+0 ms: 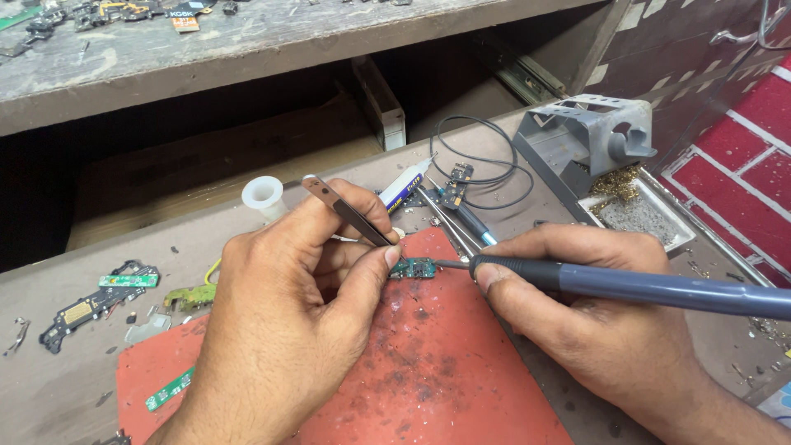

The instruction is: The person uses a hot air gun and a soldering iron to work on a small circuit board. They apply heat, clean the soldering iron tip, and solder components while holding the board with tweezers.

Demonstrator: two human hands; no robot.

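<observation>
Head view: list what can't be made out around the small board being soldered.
- Small green circuit board: parts too small to tell.
- Tweezers: tips hidden behind the left hand thumb.
- Soldering iron: rear end cut off by the right edge; right hand covers part of its grip.
- Drawer: inside too dark.

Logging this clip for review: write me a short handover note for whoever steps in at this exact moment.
Left hand: grip shut on tweezers, pinning the small green circuit board on the red mat.
Right hand: grip shut on the soldering iron, tip at the board's right edge.
Iron stand sits behind, right.
Done: board held and positioned. Left: the joint itself; its state is too small to tell.
</observation>
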